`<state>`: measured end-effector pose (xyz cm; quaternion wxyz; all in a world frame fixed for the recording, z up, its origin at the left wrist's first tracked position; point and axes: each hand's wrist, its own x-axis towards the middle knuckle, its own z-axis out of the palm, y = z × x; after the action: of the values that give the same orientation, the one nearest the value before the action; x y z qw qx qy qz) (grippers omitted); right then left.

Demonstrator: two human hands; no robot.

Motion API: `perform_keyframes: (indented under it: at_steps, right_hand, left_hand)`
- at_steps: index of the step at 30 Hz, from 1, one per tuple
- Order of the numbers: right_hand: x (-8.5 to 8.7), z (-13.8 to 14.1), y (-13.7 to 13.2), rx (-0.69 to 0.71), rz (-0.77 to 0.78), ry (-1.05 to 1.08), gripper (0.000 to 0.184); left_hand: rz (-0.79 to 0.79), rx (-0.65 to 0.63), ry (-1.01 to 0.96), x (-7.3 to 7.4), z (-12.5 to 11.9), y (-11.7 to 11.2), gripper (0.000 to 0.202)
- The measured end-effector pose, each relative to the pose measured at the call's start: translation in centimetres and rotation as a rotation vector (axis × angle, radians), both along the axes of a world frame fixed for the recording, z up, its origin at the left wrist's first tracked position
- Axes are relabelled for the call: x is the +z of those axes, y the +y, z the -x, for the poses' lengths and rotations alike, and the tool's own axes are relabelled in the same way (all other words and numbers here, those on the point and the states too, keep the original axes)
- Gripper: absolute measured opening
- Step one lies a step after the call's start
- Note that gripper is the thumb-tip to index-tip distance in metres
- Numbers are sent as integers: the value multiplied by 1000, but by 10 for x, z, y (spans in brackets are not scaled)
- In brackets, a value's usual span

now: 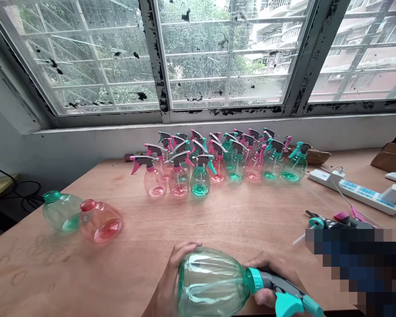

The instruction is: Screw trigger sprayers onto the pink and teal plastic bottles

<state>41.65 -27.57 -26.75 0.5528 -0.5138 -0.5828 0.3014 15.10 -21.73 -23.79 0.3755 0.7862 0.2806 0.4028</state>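
Observation:
A clear green spray bottle (214, 281) lies on its side between my hands at the table's front edge. My left hand (173, 273) is wrapped round the bottle's base. At the neck, my right hand (277, 273) grips near the turquoise collar and the grey spray head (280, 284) with its turquoise trigger. A thin tube shows inside the bottle. To the left, a green bottle (66, 211) and a pink bottle (102, 222) without spray heads lean on the table. Loose spray heads (339, 220) lie on the right, partly hidden by a blurred patch.
Several pink and green spray bottles (199, 176) with heads fitted stand grouped near the window wall. A white power strip (356, 191) with plugs lies at the right, near a brown box (391, 152). Dark cables (28, 193) hang beyond the table's left edge.

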Motion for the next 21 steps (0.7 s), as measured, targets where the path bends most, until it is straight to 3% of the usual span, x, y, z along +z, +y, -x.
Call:
perform_keyframes:
  at_steps: [9,11,15,17,21]
  right_hand:
    - [12,-2,1,213,136,160,40]
    - [14,-1,1,229,142,177,42]
    - [15,-3,0,21,112,321,51]
    - [16,-8,-3,-93,97,391,47]
    - [28,-22,-6,-336,-23,187,34]
  left_hand:
    - [-351,17,33,5,-2,-12,55]
    - [-359,-5,74,5,0,-11,56]
    - [-223,-87,195,-4,4,0,87]
    - [-203,-141,299,-10,3,7,99]
    - [-215,-182,512,-14,0,11,109]
